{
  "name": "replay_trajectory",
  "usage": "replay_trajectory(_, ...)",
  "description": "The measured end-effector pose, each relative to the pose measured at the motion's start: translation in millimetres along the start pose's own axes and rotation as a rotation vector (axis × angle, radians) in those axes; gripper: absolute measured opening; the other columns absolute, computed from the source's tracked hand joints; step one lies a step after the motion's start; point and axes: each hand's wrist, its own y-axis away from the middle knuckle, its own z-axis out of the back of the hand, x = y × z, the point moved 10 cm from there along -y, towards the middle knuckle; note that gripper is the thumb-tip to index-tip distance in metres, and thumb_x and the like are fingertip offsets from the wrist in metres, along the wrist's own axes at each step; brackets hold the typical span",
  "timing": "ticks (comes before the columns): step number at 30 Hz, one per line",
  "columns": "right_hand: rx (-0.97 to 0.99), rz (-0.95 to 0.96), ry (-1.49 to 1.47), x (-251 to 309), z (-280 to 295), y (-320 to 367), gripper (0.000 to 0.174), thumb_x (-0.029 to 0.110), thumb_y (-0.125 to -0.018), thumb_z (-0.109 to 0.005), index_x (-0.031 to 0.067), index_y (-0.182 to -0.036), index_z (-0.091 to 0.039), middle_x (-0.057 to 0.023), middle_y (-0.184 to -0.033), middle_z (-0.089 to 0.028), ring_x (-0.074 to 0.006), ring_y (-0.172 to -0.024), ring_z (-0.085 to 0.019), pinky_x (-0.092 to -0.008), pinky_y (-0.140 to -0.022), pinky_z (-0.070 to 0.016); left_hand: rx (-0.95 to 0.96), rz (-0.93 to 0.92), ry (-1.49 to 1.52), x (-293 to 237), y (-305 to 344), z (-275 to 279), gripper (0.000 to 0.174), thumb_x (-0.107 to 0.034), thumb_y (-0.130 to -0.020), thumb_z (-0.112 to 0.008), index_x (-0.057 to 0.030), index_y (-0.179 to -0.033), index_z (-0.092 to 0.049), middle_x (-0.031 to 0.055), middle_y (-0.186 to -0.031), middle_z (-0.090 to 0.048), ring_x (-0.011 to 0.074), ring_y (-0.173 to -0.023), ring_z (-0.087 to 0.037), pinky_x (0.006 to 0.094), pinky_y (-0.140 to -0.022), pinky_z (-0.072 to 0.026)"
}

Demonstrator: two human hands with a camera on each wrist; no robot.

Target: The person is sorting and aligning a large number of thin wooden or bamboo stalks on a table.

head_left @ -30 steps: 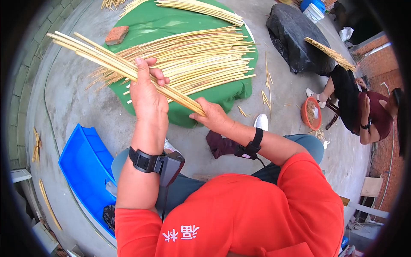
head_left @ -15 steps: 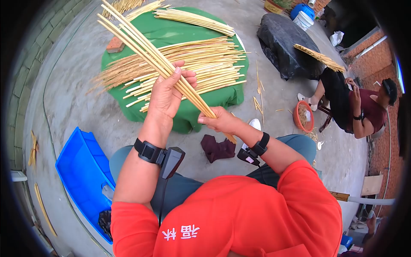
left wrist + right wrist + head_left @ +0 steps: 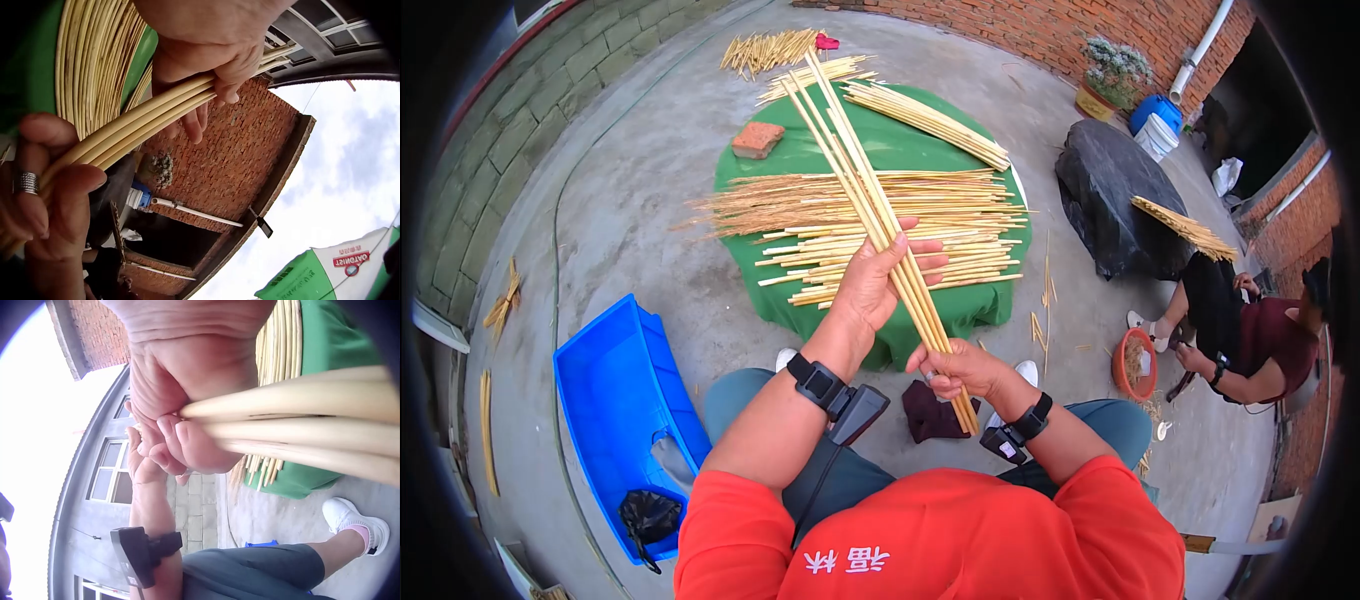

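Both hands hold a small bundle of long straw-yellow stalks, slanting from upper left to lower right across the head view. My left hand is around its middle, thumb laid over the stalks and the other fingers reaching out beyond them. Lower down, my right hand grips the bundle with curled fingers, the stalk ends poking out below it. In the left wrist view a ring shows on a right-hand finger. Behind the bundle, many stalks, some with brownish feathery tips, lie in rows on a green cloth.
A brick and another stalk bundle rest on the cloth. At left stands a blue tub with a black bag inside. Dark cloth lies between the feet. Rightward are a covered black mound, an orange basket and a seated person.
The bundle has swung from a flat slant to a steeper one. My right hand has moved lower and nearer the lap, with more stalk ends now beyond it. The head view has tilted up.
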Motion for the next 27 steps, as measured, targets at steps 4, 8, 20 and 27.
replay_trajectory(4,0.076,0.01,-0.087,1.6,-15.0,-1.4,0.034,0.03,-0.09,-0.052,-0.0007,-0.106,-0.051,-0.0018,-0.063,-0.047,-0.0042,-0.043,-0.035,-0.0176,-0.039,-0.0304,0.036,-0.017,-0.016,2.5,-5.3,0.9,0.025,-0.018,-0.09,-0.05,-0.0077,-0.112,-0.043,0.018,-0.087,-0.06,0.0242,-0.076,-0.062,0.0408,-0.068,-0.053)
replay_trajectory(8,-0.189,0.032,0.231,10.3,-0.8,-0.3,0.035,0.026,-0.086,-0.059,0.0012,-0.109,-0.05,-0.0029,-0.07,-0.054,-0.0079,-0.051,-0.051,-0.0193,-0.048,-0.0423,-0.257,-0.202,-0.079,-18.9,-10.9,28.1,0.013,-0.018,-0.091,-0.05,-0.0093,-0.092,-0.041,0.0078,-0.066,-0.049,0.0128,-0.05,-0.042,0.0271,-0.047,-0.0404)
replay_trajectory(20,-0.806,0.498,-0.124,29.8,86.1,82.8,0.068,0.06,-0.087,-0.034,-0.0025,-0.106,-0.052,-0.013,-0.096,-0.058,-0.02,-0.093,-0.056,-0.0331,-0.076,-0.0487,-0.421,-0.493,-0.039,-78.2,-4.2,48.9,0.016,-0.018,-0.094,-0.042,-0.0025,-0.091,-0.038,0.0137,-0.069,-0.052,0.0161,-0.053,-0.044,0.032,-0.05,-0.0427)
replay_trajectory(27,-0.916,0.497,-0.298,10.8,93.5,67.7,0.054,0.052,-0.09,-0.039,-0.0001,-0.094,-0.054,-0.0131,-0.087,-0.059,-0.0201,-0.077,-0.058,-0.031,-0.062,-0.0508,-0.136,-0.511,-0.088,-69.7,-7.5,20.3,0.018,-0.019,-0.092,-0.049,-0.0031,-0.086,-0.044,0.0128,-0.071,-0.054,0.0156,-0.058,-0.044,0.031,-0.059,-0.0419)
